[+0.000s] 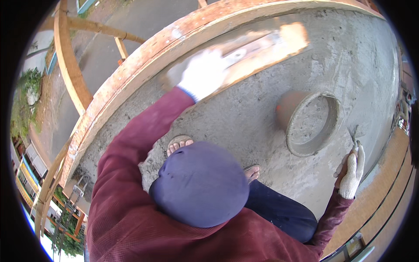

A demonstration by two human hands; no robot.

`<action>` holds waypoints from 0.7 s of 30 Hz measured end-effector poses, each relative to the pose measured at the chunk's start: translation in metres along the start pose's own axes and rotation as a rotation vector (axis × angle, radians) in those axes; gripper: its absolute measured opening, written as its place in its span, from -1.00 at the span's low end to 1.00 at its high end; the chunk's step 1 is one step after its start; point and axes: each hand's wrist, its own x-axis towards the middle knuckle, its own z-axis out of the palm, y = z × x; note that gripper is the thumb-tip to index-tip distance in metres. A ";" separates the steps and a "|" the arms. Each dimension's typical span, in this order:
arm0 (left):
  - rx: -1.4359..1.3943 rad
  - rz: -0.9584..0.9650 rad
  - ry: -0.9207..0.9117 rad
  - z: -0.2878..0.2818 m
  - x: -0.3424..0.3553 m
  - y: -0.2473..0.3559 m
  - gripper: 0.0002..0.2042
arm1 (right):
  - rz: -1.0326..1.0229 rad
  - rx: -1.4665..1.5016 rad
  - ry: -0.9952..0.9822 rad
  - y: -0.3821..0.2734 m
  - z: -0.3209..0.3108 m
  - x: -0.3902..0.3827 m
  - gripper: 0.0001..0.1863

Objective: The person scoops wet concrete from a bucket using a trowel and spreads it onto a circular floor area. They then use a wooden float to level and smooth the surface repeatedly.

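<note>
A white work glove covers my left hand [203,75], stretched far forward and blurred by motion. Its fingers wrap the handle of a long wooden float [291,40], which lies along the wet grey cement surface [244,102] beside the raised edge. My right hand [352,170], also gloved, is low at the right, closed around a small trowel [357,134]. The trowel's cement-smeared blade points away from me, close to the cement; whether it touches is unclear. Between my hands, nearer the right, a bucket [286,114] crusted with cement has grey mortar inside.
A curved-looking wooden form board [131,65] borders the slab at left and far side. Beyond it, wooden poles [70,65] stand above a paved road [131,19] lower down. My sandalled foot [180,144] rests on the cement. Brown planks [371,209] run along the right.
</note>
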 end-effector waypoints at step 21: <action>0.217 -0.267 -0.018 -0.032 -0.382 -0.144 -0.53 | -0.045 -0.041 -0.164 0.018 0.039 0.026 -0.42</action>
